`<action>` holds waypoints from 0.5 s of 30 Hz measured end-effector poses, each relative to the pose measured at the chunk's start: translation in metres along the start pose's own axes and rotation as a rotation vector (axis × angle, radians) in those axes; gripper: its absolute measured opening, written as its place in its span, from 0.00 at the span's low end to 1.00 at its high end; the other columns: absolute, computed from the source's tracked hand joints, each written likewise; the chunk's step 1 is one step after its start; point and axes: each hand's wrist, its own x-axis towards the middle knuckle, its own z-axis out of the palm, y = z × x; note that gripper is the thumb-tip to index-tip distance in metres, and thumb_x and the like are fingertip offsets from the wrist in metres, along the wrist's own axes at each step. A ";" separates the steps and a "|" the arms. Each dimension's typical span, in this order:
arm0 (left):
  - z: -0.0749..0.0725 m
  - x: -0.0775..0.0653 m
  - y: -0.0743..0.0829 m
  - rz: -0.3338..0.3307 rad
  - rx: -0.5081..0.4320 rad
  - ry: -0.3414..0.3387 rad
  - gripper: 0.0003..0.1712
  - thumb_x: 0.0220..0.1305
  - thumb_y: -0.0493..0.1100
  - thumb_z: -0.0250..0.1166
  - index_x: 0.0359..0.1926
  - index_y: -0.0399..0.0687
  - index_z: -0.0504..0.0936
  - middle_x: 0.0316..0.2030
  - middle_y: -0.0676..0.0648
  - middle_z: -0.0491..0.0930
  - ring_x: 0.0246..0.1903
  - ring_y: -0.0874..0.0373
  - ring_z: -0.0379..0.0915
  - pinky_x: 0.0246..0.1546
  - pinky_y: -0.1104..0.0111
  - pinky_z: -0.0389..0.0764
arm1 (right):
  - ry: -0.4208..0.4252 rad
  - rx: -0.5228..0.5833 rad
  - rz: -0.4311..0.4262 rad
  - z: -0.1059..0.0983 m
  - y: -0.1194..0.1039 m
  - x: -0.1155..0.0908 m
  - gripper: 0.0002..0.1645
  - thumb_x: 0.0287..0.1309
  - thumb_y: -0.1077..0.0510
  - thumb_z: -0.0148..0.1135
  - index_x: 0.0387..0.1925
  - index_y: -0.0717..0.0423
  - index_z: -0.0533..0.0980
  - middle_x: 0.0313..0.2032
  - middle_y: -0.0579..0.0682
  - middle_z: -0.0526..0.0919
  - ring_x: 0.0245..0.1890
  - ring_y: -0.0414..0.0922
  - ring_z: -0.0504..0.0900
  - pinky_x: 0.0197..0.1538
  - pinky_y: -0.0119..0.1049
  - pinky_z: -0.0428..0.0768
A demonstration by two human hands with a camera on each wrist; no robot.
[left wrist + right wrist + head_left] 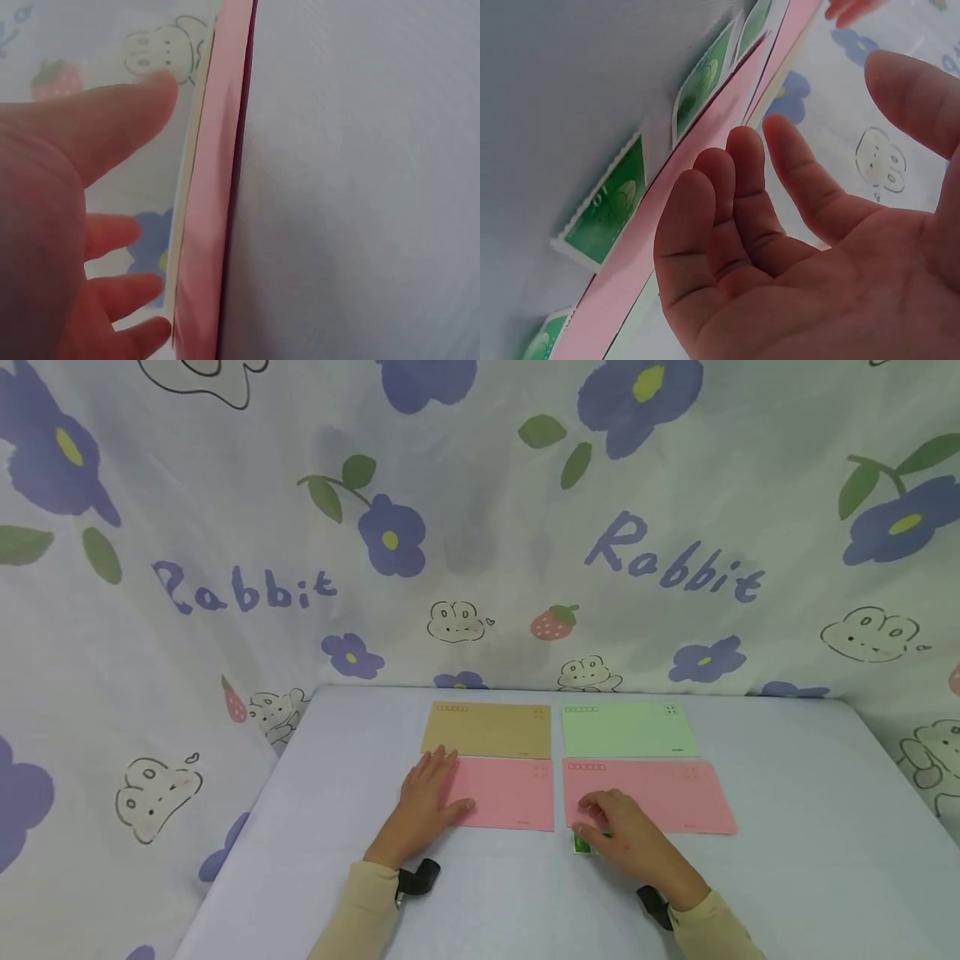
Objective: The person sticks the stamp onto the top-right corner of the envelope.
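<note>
My left hand [426, 797] lies over the left edge of a pink envelope [506, 797], fingers spread and fairly straight, fingertips reaching the lower edge of a brown envelope [487, 731]. Its fingers hold nothing in the left wrist view. My right hand [626, 835] is over the lower left part of a second pink envelope [648, 793]. In the right wrist view its fingers [686, 225] are loosely bent, with nothing between them and the thumb. Several green postage stamps, one of them a stamp [604, 206] with white perforated borders, lie by the envelope's near edge, mostly hidden by this hand in the head view.
A light green envelope [630, 731] lies behind the right pink one, making two rows of two. All rest on a white-covered table [795, 760]. A printed cloth [480, 527] with flowers and rabbits hangs behind the table and on its left.
</note>
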 end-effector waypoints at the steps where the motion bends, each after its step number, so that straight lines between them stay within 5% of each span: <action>1: 0.000 0.000 0.000 -0.004 -0.004 -0.002 0.46 0.56 0.58 0.64 0.69 0.44 0.56 0.70 0.38 0.49 0.69 0.41 0.40 0.66 0.46 0.42 | -0.006 -0.002 -0.002 0.000 0.000 0.000 0.18 0.55 0.49 0.64 0.45 0.52 0.75 0.35 0.42 0.73 0.35 0.40 0.70 0.40 0.34 0.74; 15: 0.003 -0.001 -0.003 -0.032 0.102 -0.062 0.45 0.55 0.59 0.64 0.67 0.42 0.62 0.70 0.36 0.46 0.70 0.41 0.36 0.67 0.48 0.42 | -0.053 -0.104 -0.039 0.001 0.001 -0.002 0.12 0.51 0.55 0.67 0.38 0.48 0.75 0.35 0.39 0.72 0.37 0.36 0.70 0.42 0.35 0.75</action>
